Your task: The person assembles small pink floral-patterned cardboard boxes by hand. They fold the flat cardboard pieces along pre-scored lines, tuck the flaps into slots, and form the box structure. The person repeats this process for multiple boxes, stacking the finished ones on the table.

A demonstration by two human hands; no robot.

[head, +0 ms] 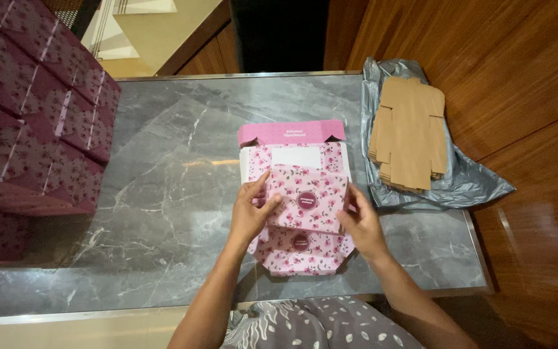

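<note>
Both hands (250, 213) (361, 225) on pink floral box (305, 194)

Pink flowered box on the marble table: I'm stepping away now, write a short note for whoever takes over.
Left hand grips the left edge of the pink flowered box; right hand grips its right edge.
The box lies partly folded on the marble table, top flap open.
Stack of flat brown cardboard blanks on a grey plastic bag, right.
Finished dark flowered boxes stacked left.
Left: close this box, fold the blanks.

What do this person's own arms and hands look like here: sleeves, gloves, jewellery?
Both forearms are bare to the frame edge, with no sleeves in view. The left hand and right hand wear no gloves; no rings, watch or bracelets show. Fingernails look short and unpainted.
</note>
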